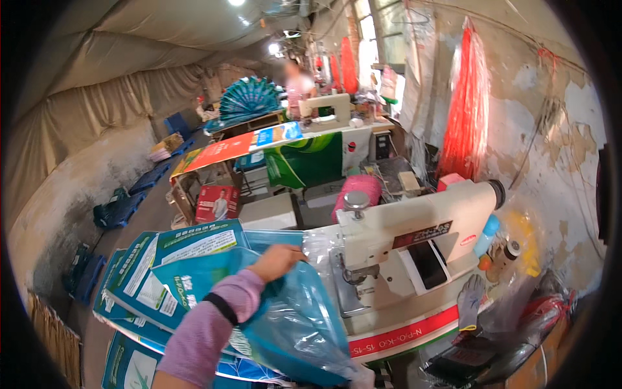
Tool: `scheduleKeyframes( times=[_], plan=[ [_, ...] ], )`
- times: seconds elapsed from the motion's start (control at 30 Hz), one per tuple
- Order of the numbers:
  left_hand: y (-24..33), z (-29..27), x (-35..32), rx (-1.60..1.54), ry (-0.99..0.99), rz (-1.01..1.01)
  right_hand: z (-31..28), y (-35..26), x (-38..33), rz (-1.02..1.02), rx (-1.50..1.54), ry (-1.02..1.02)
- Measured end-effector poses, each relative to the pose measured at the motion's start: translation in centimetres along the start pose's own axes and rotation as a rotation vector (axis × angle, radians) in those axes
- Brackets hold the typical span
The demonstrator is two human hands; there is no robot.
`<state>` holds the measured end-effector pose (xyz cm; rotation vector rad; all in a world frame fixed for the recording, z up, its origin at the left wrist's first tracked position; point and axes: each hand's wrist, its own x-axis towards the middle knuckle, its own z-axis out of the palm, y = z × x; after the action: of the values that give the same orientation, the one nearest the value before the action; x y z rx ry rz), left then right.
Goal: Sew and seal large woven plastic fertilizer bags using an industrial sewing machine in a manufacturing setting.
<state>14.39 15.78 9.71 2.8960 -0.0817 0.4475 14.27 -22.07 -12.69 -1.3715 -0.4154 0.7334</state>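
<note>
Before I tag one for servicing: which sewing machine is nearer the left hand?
The large machine right of the left hand, in the foreground; the other machine stands farther back.

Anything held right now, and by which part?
Teal plastic bag: left hand grips its upper edge. Right hand, mostly out of frame: can't tell.

Head-worn fisheye close above the worktable (392, 322), view downward and forward
</note>
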Motion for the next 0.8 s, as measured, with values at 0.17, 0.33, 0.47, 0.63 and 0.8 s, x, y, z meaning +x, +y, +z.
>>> scheduleKeyframes(
  times=[0.17,0.33,0.47,0.63,0.8],
  plan=[
    [-0.3,10.0,6.2,-0.604,-0.123,-0.25,-5.4,-0.9,-3.3,-0.202,-0.474,0.253],
    [-1.4,15.0,5.6,-0.376,0.229,-0.22,-6.6,-6.3,-3.7,-0.361,-0.434,0.221],
    [-0.3,15.5,5.4,-0.383,0.231,-0.15,-8.0,-6.6,-2.2,-0.338,-0.914,-0.053],
    [0.3,12.6,4.8,-0.107,0.019,0.198,-7.4,-4.0,-1.9,0.004,-0.433,-0.067],
    [-0.4,11.7,3.7,-0.067,-0.105,0.111,-6.7,-6.1,-3.9,0.063,-0.279,0.12]
  ],
)
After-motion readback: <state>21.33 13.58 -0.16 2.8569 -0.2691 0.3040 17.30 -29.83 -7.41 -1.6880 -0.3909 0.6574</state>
